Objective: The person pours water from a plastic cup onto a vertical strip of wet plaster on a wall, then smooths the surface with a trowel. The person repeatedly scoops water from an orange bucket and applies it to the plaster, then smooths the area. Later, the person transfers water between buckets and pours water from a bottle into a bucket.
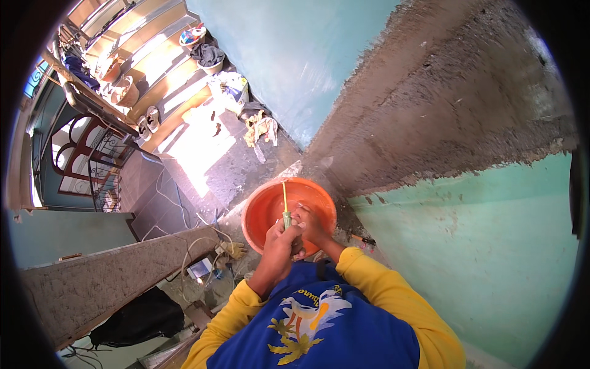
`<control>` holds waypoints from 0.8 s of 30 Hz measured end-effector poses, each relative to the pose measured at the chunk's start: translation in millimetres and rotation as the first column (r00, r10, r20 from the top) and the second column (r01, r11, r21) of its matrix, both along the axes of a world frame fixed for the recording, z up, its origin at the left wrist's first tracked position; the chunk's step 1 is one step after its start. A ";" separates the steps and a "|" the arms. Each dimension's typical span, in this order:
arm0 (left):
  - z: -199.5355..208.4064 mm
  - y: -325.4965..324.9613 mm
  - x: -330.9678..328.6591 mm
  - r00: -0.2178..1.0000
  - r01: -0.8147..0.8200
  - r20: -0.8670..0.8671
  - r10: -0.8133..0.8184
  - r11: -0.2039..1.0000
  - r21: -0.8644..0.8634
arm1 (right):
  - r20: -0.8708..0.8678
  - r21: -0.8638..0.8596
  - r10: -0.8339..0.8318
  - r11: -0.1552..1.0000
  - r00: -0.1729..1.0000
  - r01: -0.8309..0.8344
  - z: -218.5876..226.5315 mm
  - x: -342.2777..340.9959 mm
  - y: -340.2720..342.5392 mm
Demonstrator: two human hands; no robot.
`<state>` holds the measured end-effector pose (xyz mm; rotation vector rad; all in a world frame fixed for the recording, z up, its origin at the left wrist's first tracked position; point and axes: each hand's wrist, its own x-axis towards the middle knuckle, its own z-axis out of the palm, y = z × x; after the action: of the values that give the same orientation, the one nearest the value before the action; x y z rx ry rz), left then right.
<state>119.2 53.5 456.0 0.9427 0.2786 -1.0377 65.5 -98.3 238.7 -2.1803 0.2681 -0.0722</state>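
Observation:
My left hand [279, 249] is closed around the green ribbed handle of a screwdriver [287, 220]. Its long yellow-green shaft points away from me, over an orange plastic basin [251, 212]. Right beside the handle is my right hand [309, 224], with curled fingers against or very close to it; what they hold, if anything, is hidden. Both hands are above the near part of the basin, which stands on the floor in front of me and looks wet inside.
A rough plastered wall [442, 104] rises at the right. Cables [184, 258] and a work glove [233, 249] lie left of the basin, near a rough ledge [117, 277]. Sunlit stairs [153, 67] at the far left carry tubs, cloths and slippers [147, 123].

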 end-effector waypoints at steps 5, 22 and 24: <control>-20.6 13.0 2.9 0.997 -0.078 0.000 0.078 0.995 0.060 | 0.103 0.001 0.073 0.997 0.992 -0.074 47.6 -7.6 7.1; -85.1 112.6 -0.2 0.826 -0.554 0.060 0.560 0.787 0.272 | 0.439 -0.313 -0.283 0.842 0.853 0.440 132.7 139.7 -278.0; -89.5 124.5 -6.7 0.789 -0.603 0.073 0.610 0.747 0.281 | 0.455 -0.326 -0.268 0.837 0.849 0.439 117.0 132.3 -270.4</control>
<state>112.5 178.0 366.5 1.0042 0.7265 -0.3995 197.9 -368.6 355.7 -2.4448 0.4656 -0.8500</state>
